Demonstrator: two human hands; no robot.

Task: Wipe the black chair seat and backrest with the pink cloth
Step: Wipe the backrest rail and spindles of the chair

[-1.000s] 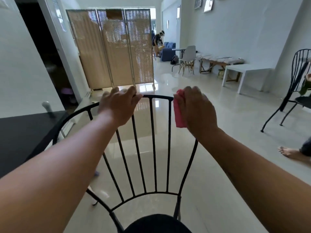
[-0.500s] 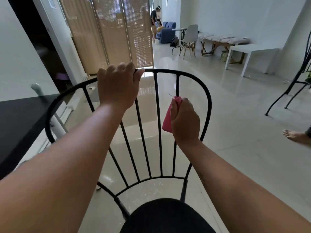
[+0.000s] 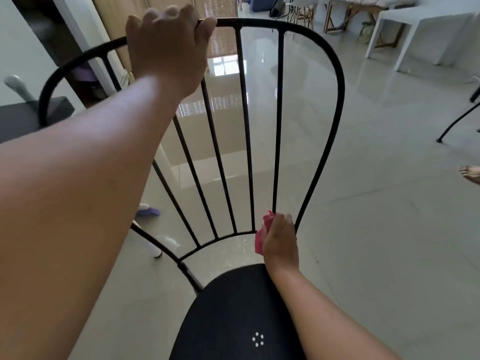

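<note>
The chair (image 3: pixel 335 81) is being steadied by the left hand (image 3: pixel 166 45), whose fingers are being curled over the top rail (image 3: pixel 285 25) of the backrest (image 3: pixel 244 126) in a firm grip. The cloth (image 3: pixel 260 242) is being held bunched in the right hand (image 3: pixel 280 240); the fingers are being closed round it, so that only a pink edge is showing at the left of the hand. It is being pressed against the foot of the rightmost spindle (image 3: pixel 278 126), just where that spindle is being met by the lower rail (image 3: pixel 220 237), right above the back edge of the seat (image 3: pixel 233 320).

The backrest is judged to be the part being worked on, one spindle at a time, and this spindle is probably being finished at its lowest point. Whether the other spindles and the outer frame are being left for later cannot be told, since no mark of wiping is being shown on the metal. The seat is not being touched by the cloth, and it is judged to be work left to do.
</note>
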